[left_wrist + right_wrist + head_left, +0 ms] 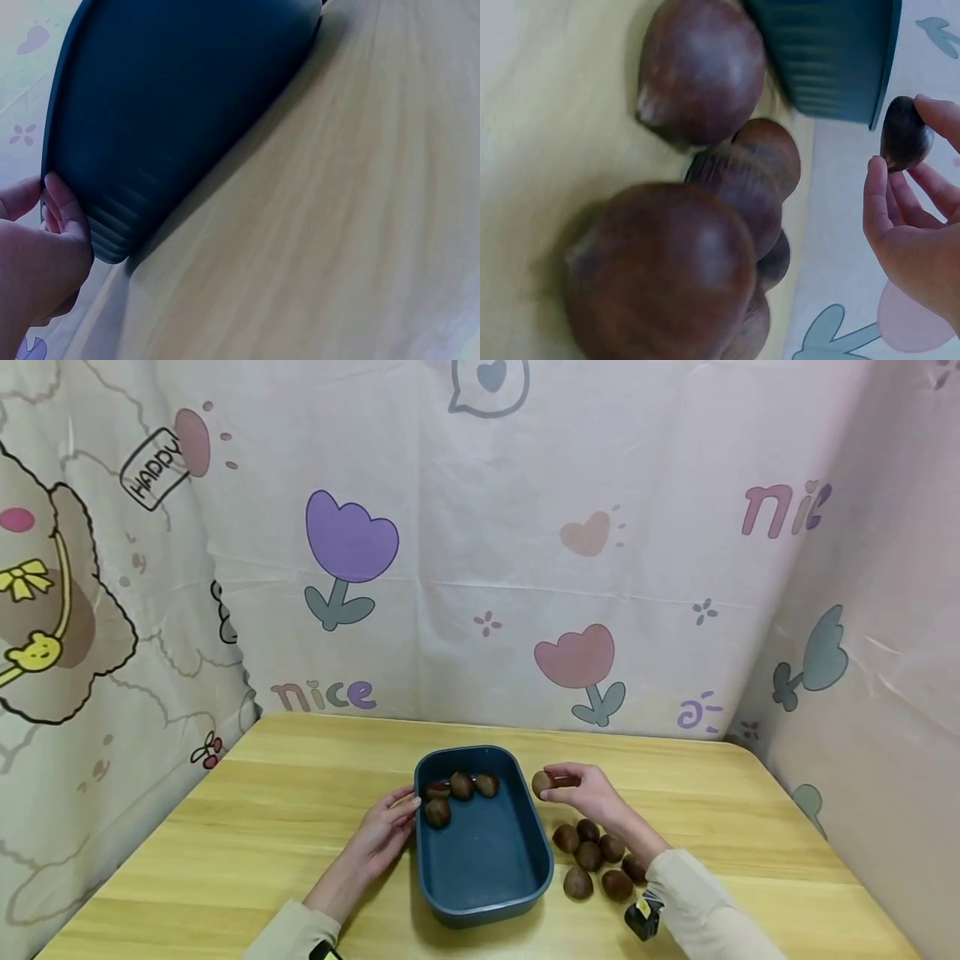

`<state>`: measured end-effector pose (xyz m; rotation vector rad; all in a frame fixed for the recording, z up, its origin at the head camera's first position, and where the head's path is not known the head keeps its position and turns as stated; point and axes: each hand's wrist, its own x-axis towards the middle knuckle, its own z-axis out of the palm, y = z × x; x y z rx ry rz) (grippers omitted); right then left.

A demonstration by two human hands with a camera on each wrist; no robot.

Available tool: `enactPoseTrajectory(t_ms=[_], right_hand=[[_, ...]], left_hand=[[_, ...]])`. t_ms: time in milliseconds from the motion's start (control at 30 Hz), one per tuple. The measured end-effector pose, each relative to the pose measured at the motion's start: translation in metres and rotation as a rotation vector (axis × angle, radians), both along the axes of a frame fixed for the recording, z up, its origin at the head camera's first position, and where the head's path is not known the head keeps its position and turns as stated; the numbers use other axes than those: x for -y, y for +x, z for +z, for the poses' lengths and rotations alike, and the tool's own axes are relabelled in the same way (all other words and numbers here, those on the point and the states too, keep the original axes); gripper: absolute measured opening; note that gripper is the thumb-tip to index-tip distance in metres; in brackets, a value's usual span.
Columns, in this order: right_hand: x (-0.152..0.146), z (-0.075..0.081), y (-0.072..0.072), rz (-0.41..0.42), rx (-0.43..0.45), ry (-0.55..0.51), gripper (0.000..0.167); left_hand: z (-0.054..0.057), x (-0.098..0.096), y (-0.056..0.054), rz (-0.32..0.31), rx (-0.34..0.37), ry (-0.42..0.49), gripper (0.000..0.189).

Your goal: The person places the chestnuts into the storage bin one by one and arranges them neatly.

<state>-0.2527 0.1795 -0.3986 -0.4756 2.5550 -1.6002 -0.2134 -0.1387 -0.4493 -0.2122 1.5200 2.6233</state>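
Observation:
A dark blue plastic box point(487, 868) stands on the table with several chestnuts point(461, 786) at its far end. At its left side my left hand point(382, 833) grips the rim, thumb over the edge and fingers against the outer wall; the left wrist view shows this hand point(45, 262) at one end of the box point(172, 97). My right hand point(588, 793) pinches one chestnut point(542, 784) between thumb and fingertips, just outside the box's right rim. The right wrist view has that held chestnut point(905, 135) raised near the box's corner.
A loose group of several chestnuts point(588, 856) lies on the wooden table point(300, 793) right of the box, beneath my right forearm. Printed cloth point(480, 527) hangs behind the table and along both sides.

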Motion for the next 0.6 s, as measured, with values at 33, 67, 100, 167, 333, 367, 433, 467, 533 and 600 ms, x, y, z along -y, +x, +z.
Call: enactPoseTrajectory(t_ms=[33,67,100,167,333,367,433,467,533,600], right_hand=[[0.002,0.001,0.0,0.004,0.005,-0.003,0.046],[0.003,0.002,0.001,0.011,0.006,-0.002,0.046],[0.005,0.003,0.002,0.015,0.008,-0.001,0.047],[0.008,0.006,0.003,0.017,0.012,0.008,0.048],[0.017,0.013,0.005,0.051,-0.001,0.031,0.049],[0.018,0.014,0.005,0.06,-0.006,0.037,0.048],[0.022,0.016,0.005,0.082,-0.023,0.054,0.047],[0.024,0.017,0.005,0.091,-0.032,0.066,0.047],[0.028,0.019,0.004,0.099,-0.051,0.097,0.047],[0.033,0.021,0.002,0.112,-0.063,0.129,0.048]], left_hand=[[0.0,0.001,0.0,-0.002,0.001,-0.001,0.033],[-0.001,0.001,0.001,-0.003,0.002,0.001,0.033],[-0.001,0.002,0.001,-0.004,0.003,0.003,0.033],[-0.001,0.002,0.001,-0.003,0.003,0.009,0.032],[-0.001,0.002,0.002,0.009,0.001,0.014,0.03],[-0.001,0.002,0.002,0.01,0.001,0.015,0.029],[-0.001,0.001,0.002,0.01,0.0,0.015,0.028],[0.0,0.001,0.002,0.008,-0.002,0.014,0.028],[0.0,0.001,0.002,0.003,-0.003,0.017,0.027],[0.0,0.001,0.002,0.002,-0.008,0.017,0.027]])
